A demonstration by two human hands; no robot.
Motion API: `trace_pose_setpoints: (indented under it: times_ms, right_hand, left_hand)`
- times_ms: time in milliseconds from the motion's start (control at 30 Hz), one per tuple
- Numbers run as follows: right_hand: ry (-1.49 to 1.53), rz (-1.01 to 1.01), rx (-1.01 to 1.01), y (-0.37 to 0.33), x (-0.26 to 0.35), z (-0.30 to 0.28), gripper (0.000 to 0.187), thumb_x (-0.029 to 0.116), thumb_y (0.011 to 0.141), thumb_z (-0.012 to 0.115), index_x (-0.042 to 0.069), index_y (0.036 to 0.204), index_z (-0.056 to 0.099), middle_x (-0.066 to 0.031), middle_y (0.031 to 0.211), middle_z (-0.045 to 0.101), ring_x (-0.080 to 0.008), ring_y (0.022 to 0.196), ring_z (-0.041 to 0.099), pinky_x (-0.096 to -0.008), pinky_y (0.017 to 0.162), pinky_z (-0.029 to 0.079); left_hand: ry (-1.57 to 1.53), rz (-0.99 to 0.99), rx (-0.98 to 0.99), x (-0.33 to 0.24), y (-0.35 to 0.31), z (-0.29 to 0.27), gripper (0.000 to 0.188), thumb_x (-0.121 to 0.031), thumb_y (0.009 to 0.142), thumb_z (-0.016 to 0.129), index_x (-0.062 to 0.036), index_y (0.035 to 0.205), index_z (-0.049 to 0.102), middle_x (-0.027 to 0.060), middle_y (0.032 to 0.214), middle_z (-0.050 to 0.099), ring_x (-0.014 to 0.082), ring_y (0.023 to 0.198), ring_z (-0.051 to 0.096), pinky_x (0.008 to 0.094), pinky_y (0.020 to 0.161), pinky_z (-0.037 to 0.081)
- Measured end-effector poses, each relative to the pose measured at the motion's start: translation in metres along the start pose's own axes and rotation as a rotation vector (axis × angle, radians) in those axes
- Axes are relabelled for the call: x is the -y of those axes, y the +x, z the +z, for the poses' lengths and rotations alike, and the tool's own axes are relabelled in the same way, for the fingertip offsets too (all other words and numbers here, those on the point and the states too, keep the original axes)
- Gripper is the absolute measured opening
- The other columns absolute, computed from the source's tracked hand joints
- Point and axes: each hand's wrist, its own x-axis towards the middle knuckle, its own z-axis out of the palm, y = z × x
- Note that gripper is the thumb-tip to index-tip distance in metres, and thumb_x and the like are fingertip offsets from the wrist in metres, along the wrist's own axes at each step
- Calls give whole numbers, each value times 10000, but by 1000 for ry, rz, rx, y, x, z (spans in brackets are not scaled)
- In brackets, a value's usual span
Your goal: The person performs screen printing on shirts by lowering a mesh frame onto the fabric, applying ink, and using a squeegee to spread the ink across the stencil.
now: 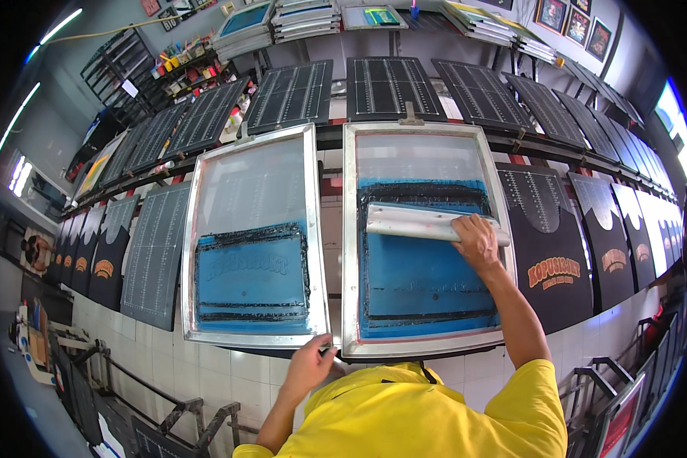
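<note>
While the right hand [478, 238] has its grip wrapped round the right end of a white squeegee [412, 222] over the right screen [427, 282], the left hand [310, 365] sits at the left screen's [252, 263] near-right corner, can't tell if that grip's pinching it tbh.

A long white squeegee [412, 222] slants slightly across the right-hand blue metal-framed screen [427, 271].

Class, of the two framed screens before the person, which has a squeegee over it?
The right screen: the right hand grips the white squeegee across its blue area. The left screen has no tool on it.
</note>
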Motion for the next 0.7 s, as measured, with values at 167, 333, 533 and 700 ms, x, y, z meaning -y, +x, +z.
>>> trace_pose_setpoints:
  times_ms: [167, 333, 533, 700]
  right_hand:
    - [-10, -30, 25, 13, -19, 22, 403, 163, 589, 804, 115, 918, 578, -11, 899, 569, -218, 887, 547, -361, 754, 445]
    - [0, -63, 15, 20, -39, 46, 432, 181, 577, 813, 119, 929, 570, -10, 897, 558, -213, 897, 540, -355, 762, 441]
    - [-10, -88, -3, 24, -47, 57, 436, 178, 562, 817, 120, 922, 577, -11, 892, 561, -213, 879, 544, -349, 747, 445]
    - [6, -108, -14, 28, -51, 62, 445, 171, 549, 814, 118, 922, 578, -16, 889, 562, -220, 859, 543, -348, 740, 445]
  left_hand:
    - [413, 225, -136, -2, 18, 46, 504, -262, 888, 590, 12, 1291, 460, 188, 1267, 528, 355, 827, 654, 412, 677, 548]
    - [466, 162, -133, -2, 24, 65, 541, -247, 889, 578, 25, 1327, 413, 187, 1300, 501, 373, 867, 647, 422, 687, 552]
    - [456, 80, -110, -1, 21, 70, 564, -225, 893, 569, 13, 1369, 381, 206, 1316, 497, 395, 953, 625, 445, 742, 539]
    - [444, -3, -91, -3, 21, 73, 568, -209, 898, 553, -2, 1391, 360, 196, 1242, 537, 387, 903, 632, 452, 710, 537]
